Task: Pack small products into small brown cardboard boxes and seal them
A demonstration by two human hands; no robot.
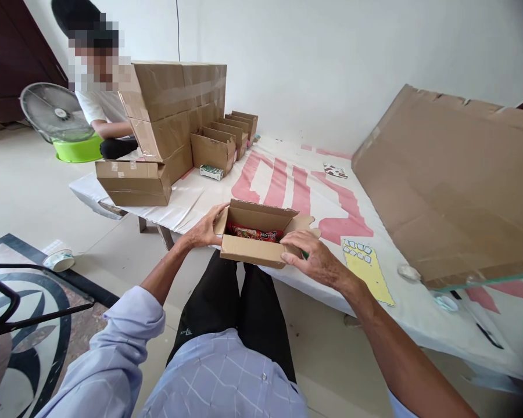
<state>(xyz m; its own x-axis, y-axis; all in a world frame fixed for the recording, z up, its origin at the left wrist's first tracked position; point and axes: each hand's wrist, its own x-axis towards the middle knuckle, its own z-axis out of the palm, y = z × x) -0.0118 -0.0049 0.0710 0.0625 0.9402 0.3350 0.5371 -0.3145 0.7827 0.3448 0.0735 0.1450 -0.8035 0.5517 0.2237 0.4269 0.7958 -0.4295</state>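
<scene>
A small open cardboard box (253, 248) sits at the table's near edge, just above my lap. Inside it lies a shiny red printed packet (255, 233), its lower part hidden by the front wall. My left hand (207, 227) grips the box's left end, thumb low and fingers along the flap. At the right end my right hand (307, 252) is closed over the front corner, its thumb outside the front wall. Behind that hand a torn-edged flap (305, 223) sticks out, and a bit of something green shows beside the fingers.
Taped cartons (165, 93) are stacked at the left, with several open boxes (213, 148) and a small green-white box (211, 172) beside them. A yellow card (366, 270) and box cutter (477, 319) lie right, near a large cardboard sheet (453, 186). A person (108, 110) sits beyond the cartons.
</scene>
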